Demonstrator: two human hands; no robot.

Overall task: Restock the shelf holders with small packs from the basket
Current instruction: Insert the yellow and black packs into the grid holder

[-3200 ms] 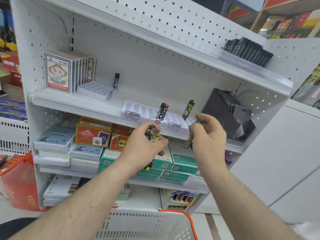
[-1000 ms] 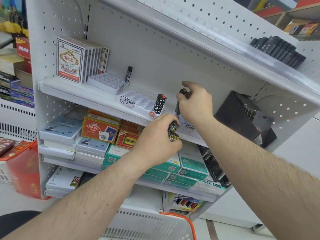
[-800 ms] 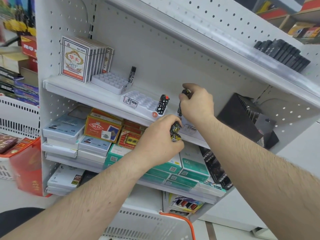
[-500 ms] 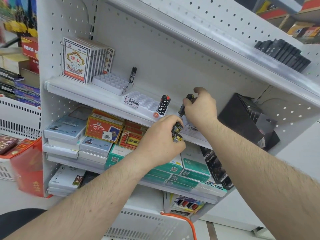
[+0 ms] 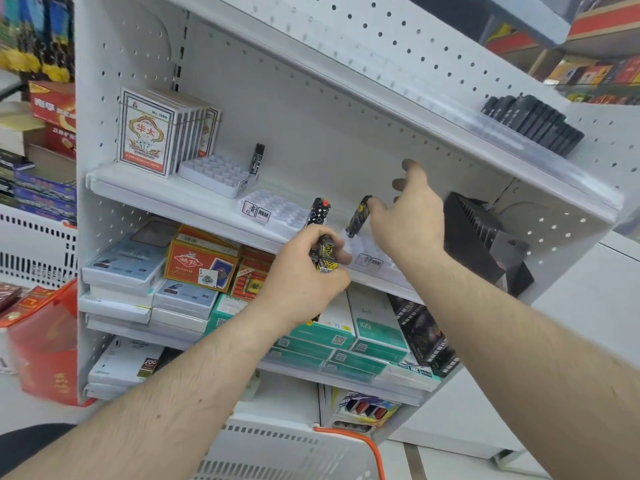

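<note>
The right hand (image 5: 407,216) has let go, fingers now spread beside the black-and-gold pack (image 5: 358,216) standing tilted in the white holder (image 5: 372,252); the left hand (image 5: 304,271) grips several packs (image 5: 325,254) before the shelf (image 5: 145,188).

My left hand (image 5: 304,275) holds a few small packs (image 5: 325,254) in front of the shelf (image 5: 145,192). My right hand (image 5: 408,216) has its fingers spread, and one fingertip touches a black and yellow pack (image 5: 358,216) leaning in the white holder (image 5: 374,254). A dotted pack (image 5: 318,213) stands beside it. The basket (image 5: 277,452) is below.
</note>
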